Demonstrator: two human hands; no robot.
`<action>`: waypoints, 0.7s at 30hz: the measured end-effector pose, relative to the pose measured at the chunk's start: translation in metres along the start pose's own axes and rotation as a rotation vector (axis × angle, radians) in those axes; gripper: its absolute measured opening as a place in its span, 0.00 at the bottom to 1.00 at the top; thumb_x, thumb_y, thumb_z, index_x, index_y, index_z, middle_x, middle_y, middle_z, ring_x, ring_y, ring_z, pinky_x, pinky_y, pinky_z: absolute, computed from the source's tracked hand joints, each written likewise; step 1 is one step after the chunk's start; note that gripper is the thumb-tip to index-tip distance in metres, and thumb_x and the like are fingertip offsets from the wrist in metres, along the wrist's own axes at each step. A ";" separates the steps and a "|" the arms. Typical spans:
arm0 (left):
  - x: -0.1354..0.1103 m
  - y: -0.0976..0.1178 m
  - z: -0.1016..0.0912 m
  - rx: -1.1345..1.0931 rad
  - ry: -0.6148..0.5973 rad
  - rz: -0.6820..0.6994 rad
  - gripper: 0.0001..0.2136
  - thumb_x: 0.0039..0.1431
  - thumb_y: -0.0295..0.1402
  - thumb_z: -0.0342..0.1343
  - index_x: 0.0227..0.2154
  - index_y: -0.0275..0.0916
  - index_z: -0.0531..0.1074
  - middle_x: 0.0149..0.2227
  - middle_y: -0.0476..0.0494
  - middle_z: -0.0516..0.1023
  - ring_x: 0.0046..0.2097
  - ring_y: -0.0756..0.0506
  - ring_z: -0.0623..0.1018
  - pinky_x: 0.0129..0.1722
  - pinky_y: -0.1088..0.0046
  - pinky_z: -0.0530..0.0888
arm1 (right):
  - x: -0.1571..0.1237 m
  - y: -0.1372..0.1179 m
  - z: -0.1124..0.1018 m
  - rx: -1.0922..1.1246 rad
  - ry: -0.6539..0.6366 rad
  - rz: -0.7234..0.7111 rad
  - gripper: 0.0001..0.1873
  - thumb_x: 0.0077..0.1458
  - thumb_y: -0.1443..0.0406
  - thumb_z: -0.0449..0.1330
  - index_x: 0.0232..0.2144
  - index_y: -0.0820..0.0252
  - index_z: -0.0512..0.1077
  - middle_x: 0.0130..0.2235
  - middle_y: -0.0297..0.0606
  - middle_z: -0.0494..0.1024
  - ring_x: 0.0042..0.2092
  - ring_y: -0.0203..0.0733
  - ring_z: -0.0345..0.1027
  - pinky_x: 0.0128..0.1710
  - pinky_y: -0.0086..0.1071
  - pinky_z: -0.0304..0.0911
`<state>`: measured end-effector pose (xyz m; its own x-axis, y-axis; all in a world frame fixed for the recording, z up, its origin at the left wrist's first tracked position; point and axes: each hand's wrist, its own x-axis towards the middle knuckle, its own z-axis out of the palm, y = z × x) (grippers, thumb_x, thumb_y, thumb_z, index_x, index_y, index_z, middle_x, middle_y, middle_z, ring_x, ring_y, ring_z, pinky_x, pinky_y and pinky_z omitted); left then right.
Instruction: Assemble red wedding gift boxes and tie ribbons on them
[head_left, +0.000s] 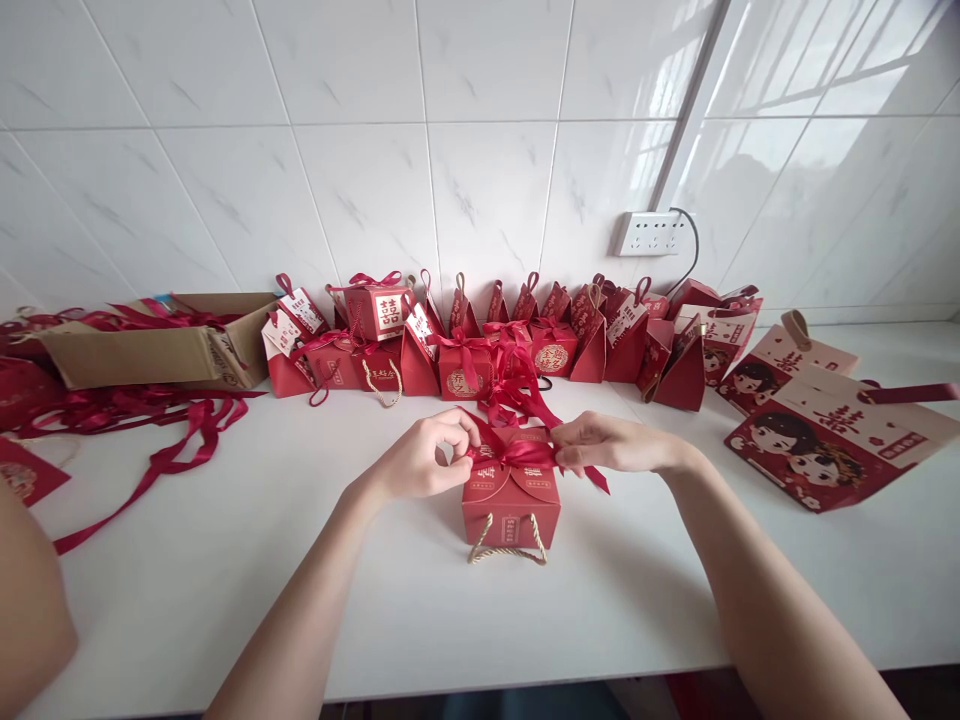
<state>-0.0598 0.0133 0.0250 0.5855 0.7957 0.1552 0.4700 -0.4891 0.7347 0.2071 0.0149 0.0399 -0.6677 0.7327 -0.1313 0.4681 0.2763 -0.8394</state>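
A small red gift box (511, 510) with gold print stands on the white table in front of me, its twisted gold cord handle (510, 553) hanging at the near side. Across its top lies a red satin ribbon (514, 452), knotted into a bow at the middle. My left hand (439, 452) pinches the bow's left side between thumb and fingers. On the other side, my right hand (600, 443) is closed on the bow's right loop, and a ribbon tail hangs below it.
Several red gift boxes (465, 372) line the tiled wall. A cardboard box (142, 350) of red ribbons stands at left, with loose ribbon (169, 460) trailing over the white table (360, 640). Larger printed boxes (825, 450) sit at right. Someone's bare limb (30, 610) shows at the left edge.
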 end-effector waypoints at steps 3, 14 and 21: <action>0.000 0.001 0.003 -0.038 0.040 0.009 0.09 0.49 0.32 0.52 0.18 0.38 0.59 0.36 0.44 0.71 0.34 0.49 0.70 0.27 0.75 0.67 | 0.007 -0.004 0.009 0.080 0.365 -0.029 0.21 0.54 0.50 0.53 0.25 0.62 0.68 0.27 0.36 0.69 0.28 0.35 0.62 0.27 0.30 0.58; 0.008 0.009 0.026 0.094 0.224 0.135 0.04 0.56 0.33 0.54 0.27 0.40 0.68 0.30 0.49 0.72 0.39 0.46 0.70 0.42 0.70 0.68 | 0.038 -0.004 0.050 0.096 0.520 -0.064 0.12 0.51 0.58 0.58 0.27 0.62 0.72 0.34 0.37 0.73 0.36 0.38 0.66 0.39 0.32 0.61; 0.008 0.006 0.028 0.110 0.198 0.175 0.05 0.56 0.32 0.55 0.27 0.41 0.73 0.30 0.48 0.72 0.40 0.46 0.70 0.42 0.70 0.68 | 0.040 -0.003 0.052 0.318 0.488 -0.001 0.17 0.47 0.53 0.60 0.24 0.62 0.69 0.23 0.30 0.67 0.24 0.30 0.56 0.24 0.27 0.52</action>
<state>-0.0335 0.0064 0.0119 0.5289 0.7445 0.4074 0.4482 -0.6527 0.6108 0.1490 0.0116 0.0096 -0.2885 0.9553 0.0648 0.2201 0.1321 -0.9665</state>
